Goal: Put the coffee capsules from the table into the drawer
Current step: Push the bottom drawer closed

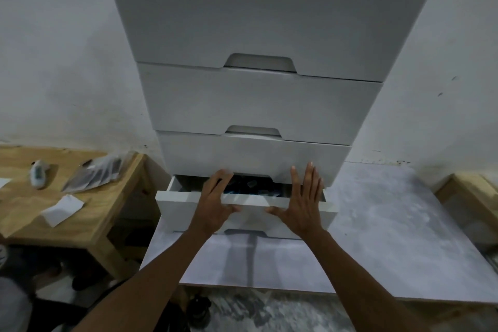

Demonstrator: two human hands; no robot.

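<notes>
Pressing left hand [215,198] and right hand [301,203] flat on the part-open drawer [175,207] front, each grip spread wide, clasping nothing. Lying inside, at 12 o'clock from the hands: dark and blue capsules [250,186], labels too blurred to read.

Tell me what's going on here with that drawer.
A person has both hands on the front of a partly open white drawer in a tall drawer unit: the left hand lies over its top edge, the right hand flat against it. Dark and blue items show inside, too dim to identify. Some packets and paper lie on the wooden table to the left.
</notes>
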